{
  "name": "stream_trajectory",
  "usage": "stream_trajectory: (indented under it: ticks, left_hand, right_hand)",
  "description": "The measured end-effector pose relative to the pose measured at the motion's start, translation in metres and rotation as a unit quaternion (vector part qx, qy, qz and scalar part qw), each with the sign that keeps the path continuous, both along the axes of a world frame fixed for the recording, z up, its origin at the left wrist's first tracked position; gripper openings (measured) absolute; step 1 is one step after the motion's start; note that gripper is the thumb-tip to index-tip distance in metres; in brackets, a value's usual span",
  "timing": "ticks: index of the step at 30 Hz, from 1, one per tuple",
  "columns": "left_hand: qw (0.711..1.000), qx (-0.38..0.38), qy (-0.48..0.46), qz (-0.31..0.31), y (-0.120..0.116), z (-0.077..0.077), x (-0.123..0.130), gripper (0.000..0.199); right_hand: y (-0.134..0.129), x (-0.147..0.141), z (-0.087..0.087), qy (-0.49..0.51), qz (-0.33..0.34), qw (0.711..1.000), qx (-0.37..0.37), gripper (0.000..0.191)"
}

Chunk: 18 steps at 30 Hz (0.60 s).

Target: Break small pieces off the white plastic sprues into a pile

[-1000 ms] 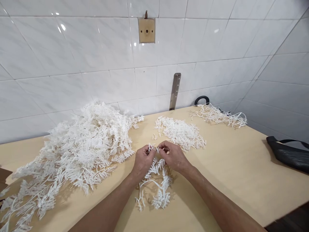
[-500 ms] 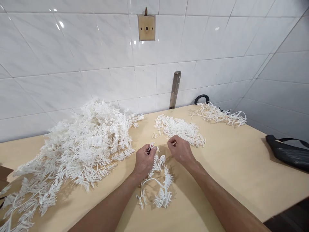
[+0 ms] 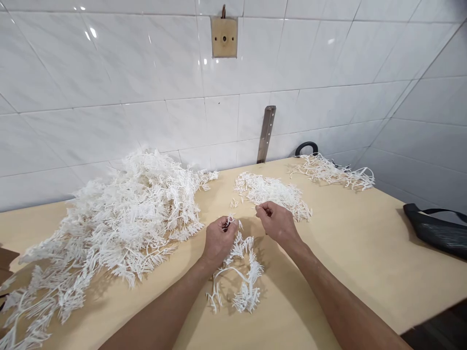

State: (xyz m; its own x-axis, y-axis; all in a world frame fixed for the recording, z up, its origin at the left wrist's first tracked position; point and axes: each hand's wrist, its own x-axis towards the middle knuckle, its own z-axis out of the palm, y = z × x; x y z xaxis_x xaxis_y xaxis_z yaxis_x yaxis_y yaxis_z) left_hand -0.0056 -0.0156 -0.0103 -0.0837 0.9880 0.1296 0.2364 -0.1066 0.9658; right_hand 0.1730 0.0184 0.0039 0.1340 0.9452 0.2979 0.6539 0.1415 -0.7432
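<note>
My left hand (image 3: 219, 241) is closed around a white branching plastic sprig (image 3: 248, 277), whose feathery tips poke out above the fingers and whose lower stems hang toward the table. To its right, my right hand (image 3: 276, 221) is pinched, thumb against fingers; whatever it holds is too small to make out. Just behind that hand lies a low pile of short white pieces (image 3: 272, 189). On the left spreads a large heap of feathery white sprigs (image 3: 142, 209). Thin bare white stems (image 3: 333, 172) lie in a bunch at the far right.
The tan table (image 3: 350, 253) meets a tiled wall (image 3: 146, 73). A metal strip (image 3: 266, 134) leans against the wall, near a black ring-shaped handle (image 3: 306, 148). A black bag (image 3: 434, 231) sits at the right edge. A brown object (image 3: 7, 260) shows at the far left.
My right hand has shifted slightly to the right, away from my left hand, still pinched. The left hand keeps its grip on the sprig. The view has tilted a little.
</note>
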Motion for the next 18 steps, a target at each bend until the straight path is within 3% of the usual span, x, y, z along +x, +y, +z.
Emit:
stream_trajectory:
  ticks: [4, 8, 11, 15, 18]
  left_hand:
    - [1.000, -0.003, 0.000, 0.004, -0.001, 0.001, 0.000, 0.035]
    - [1.000, -0.004, -0.005, 0.005, -0.002, 0.003, 0.001, 0.034]
    - [1.000, 0.000, -0.016, 0.003, -0.003, 0.004, 0.002, 0.033]
    - [1.000, 0.008, 0.006, 0.009, -0.002, 0.003, 0.002, 0.029]
    - [0.999, 0.010, 0.030, 0.012, 0.000, 0.002, 0.002, 0.024]
  right_hand:
    - [0.007, 0.024, 0.004, 0.029, -0.039, 0.999, -0.003, 0.035]
    - [0.008, 0.028, 0.003, 0.112, -0.021, 0.993, -0.013, 0.041]
    - [0.002, 0.010, 0.001, 0.140, 0.040, 0.989, -0.020, 0.033]
    - [-0.013, -0.018, 0.003, 0.072, 0.159, 0.985, -0.014, 0.027]
    - [-0.020, -0.026, 0.006, 0.039, 0.193, 0.980, -0.031, 0.024]
